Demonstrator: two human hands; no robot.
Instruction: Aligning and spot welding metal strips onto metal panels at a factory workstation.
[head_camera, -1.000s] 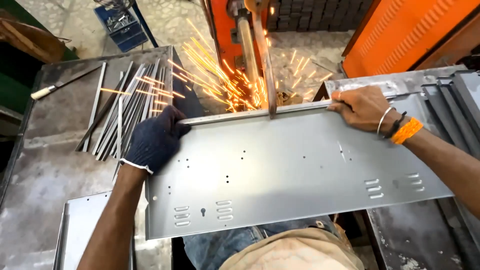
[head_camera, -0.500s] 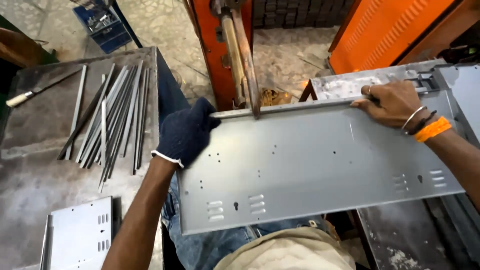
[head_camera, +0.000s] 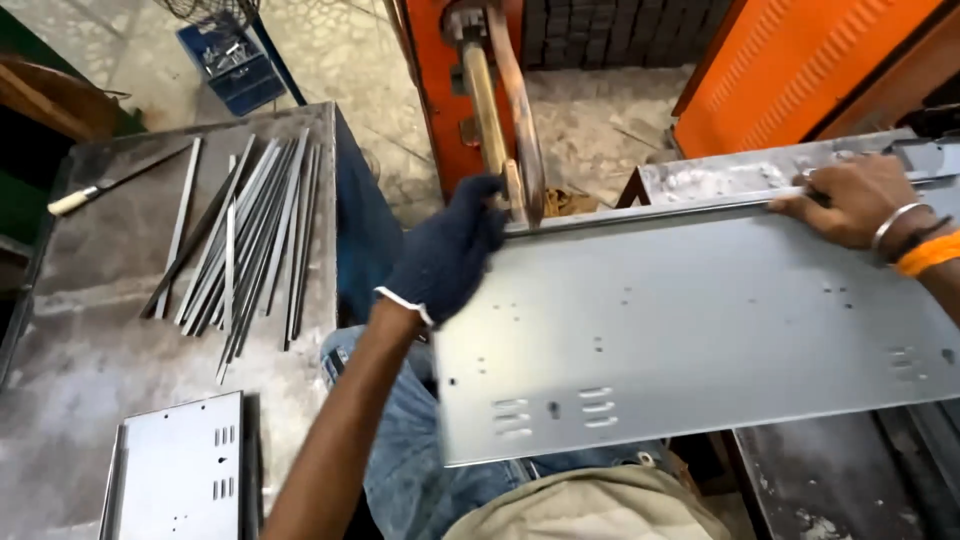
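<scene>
Nearest you, the flat grey sheet-metal panel (head_camera: 700, 330), punched with slots and holes, lies across your lap. Your gloved left hand (head_camera: 450, 255) curls shut over its far-left corner, and your bare right hand (head_camera: 855, 200) presses closed fingers on its folded far edge, steadying it beneath the orange welder's copper arms (head_camera: 505, 110).

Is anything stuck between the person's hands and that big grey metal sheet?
Nothing visible is. The gloved left hand grips the metal sheet at its top left corner, beside the orange machine's arms. The bare right hand presses on the sheet's top right edge. Only the glove's cloth lies between.
</scene>
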